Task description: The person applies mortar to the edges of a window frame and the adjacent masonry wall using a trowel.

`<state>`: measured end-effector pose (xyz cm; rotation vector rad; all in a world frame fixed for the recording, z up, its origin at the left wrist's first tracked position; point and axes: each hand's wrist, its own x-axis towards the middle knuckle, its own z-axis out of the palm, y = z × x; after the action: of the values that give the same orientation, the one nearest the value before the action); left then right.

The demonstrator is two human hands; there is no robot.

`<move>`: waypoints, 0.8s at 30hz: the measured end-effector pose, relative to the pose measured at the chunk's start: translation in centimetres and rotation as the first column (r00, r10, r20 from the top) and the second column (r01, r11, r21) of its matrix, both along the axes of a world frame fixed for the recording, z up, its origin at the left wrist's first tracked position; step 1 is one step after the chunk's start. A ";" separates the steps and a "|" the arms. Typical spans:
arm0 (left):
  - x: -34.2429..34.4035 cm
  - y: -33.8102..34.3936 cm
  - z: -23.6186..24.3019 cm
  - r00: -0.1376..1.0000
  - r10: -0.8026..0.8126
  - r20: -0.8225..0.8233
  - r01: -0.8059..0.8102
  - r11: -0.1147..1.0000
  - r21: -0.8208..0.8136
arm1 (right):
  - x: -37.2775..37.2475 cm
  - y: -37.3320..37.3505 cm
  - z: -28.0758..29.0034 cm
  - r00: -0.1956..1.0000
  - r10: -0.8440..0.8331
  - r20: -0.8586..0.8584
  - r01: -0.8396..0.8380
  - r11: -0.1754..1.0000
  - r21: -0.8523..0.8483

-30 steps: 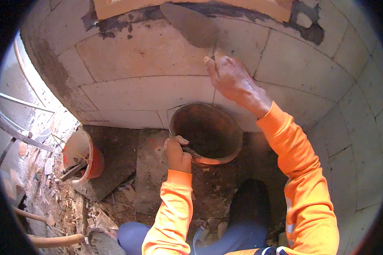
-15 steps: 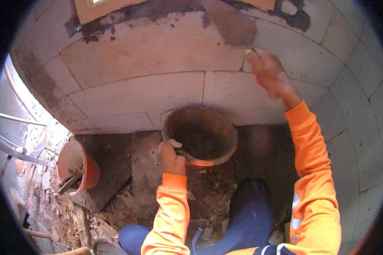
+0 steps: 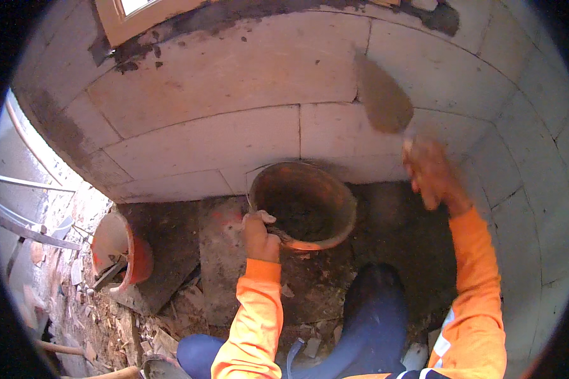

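My right hand [image 3: 431, 172] is closed round the handle of a trowel [image 3: 385, 101]. Its blade, grey-brown and leaf-shaped, points up and to the left in front of the block wall [image 3: 234, 69]. My left hand [image 3: 261, 237] grips the near left rim of an orange bucket [image 3: 319, 243], which tilts a little toward me. Dark grey mortar [image 3: 300, 215] lies inside the bucket, in shadow. Smears of dark mortar run along the wall under the wooden window frame [image 3: 117, 22]. Motion blurs my right hand slightly.
Left of me a second orange bucket [image 3: 142, 258] lies tipped, with a stick-like piece in its mouth. Rubble [image 3: 129, 335] covers the ground at lower left, with wooden handles [image 3: 117, 374] among it. Another block wall [image 3: 518, 234] rises close on my right. Dark boards [image 3: 164, 240] lie underfoot.
My right hand has brought the trowel down and to the right, away from the window sill. My left hand stays on the bucket's rim, and the view has shifted slightly.
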<state>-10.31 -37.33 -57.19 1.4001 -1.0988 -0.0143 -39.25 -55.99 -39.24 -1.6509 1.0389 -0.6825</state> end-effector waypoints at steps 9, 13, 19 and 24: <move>0.1 -0.8 -0.2 0.949 0.138 0.285 -0.140 0.990 -0.014 | 7.3 6.2 -1.7 0.911 0.097 -0.401 -0.370 0.622 -0.690; -0.2 -2.1 -2.4 0.905 0.139 -0.403 -0.221 0.961 -0.164 | 18.6 4.0 2.0 0.966 0.056 -0.254 -0.255 0.399 -0.881; 1.2 -1.4 -1.6 0.956 0.275 -0.104 -0.291 0.935 -0.202 | 25.9 2.6 7.4 0.920 -0.042 -0.389 -0.373 0.206 -0.905; 2.8 -1.3 -3.2 0.817 0.108 -0.567 -0.273 0.938 -0.215 | 22.6 1.8 7.5 0.937 -0.112 -0.330 -0.288 0.285 -0.914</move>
<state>-7.54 -38.63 -60.43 1.1323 -0.4501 -0.1006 -16.65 -54.17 -31.76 -2.9956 0.7104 -1.0989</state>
